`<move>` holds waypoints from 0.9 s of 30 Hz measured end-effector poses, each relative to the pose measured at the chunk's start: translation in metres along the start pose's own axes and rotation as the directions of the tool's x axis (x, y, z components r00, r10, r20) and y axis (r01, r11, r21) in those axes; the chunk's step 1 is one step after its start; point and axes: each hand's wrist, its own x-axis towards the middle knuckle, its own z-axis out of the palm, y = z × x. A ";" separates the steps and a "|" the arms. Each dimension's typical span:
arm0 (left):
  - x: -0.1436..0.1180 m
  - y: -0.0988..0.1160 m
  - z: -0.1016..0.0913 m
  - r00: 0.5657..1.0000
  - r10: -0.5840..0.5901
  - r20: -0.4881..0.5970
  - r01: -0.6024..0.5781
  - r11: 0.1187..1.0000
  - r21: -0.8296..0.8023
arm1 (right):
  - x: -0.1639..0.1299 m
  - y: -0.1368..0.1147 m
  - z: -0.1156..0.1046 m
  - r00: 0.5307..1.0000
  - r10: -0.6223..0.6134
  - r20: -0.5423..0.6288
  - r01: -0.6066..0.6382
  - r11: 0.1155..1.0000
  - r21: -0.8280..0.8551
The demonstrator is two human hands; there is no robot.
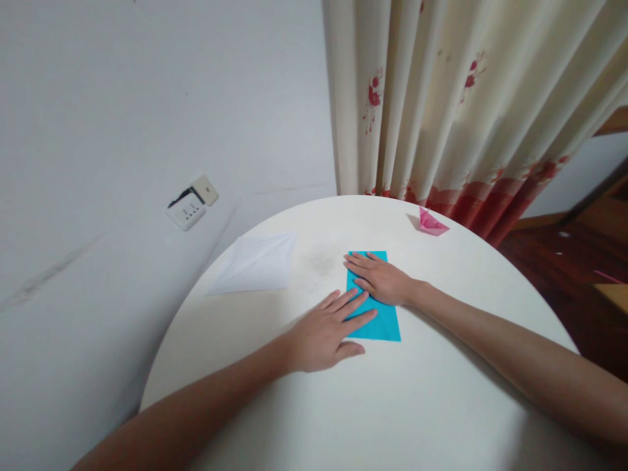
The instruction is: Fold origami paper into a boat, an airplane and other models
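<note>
A bright blue sheet of paper (380, 325), folded to a narrow rectangle, lies flat on the white round table (235, 347). My left hand (326, 330) rests over its lower left edge, fingers spread and laid flat. Higher up on the same paper, my right hand (381, 278) lies palm down with fingers stretched to the left edge. Neither hand grips anything. Parts of the paper are hidden under the fingers.
White paper (260, 261) lies at the table's left side. A pink folded paper boat (432, 224) stands near the far right edge. Behind are a wall with a socket (186, 210) and a flowered curtain (417, 98).
</note>
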 end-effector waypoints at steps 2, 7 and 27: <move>0.000 0.000 0.000 1.000 0.001 -0.005 -0.001 1.000 0.003 | 0.000 -0.001 0.000 0.998 0.067 -0.005 -0.067 0.998 -0.016; -0.001 0.001 0.000 1.000 0.008 -0.028 -0.007 1.000 0.025 | 0.000 -0.004 -0.003 0.987 0.162 -0.007 -0.162 0.986 -0.051; -0.002 0.012 0.007 0.996 -0.013 -0.085 0.023 0.993 0.114 | -0.001 -0.002 -0.001 0.989 0.147 -0.020 -0.148 0.987 -0.056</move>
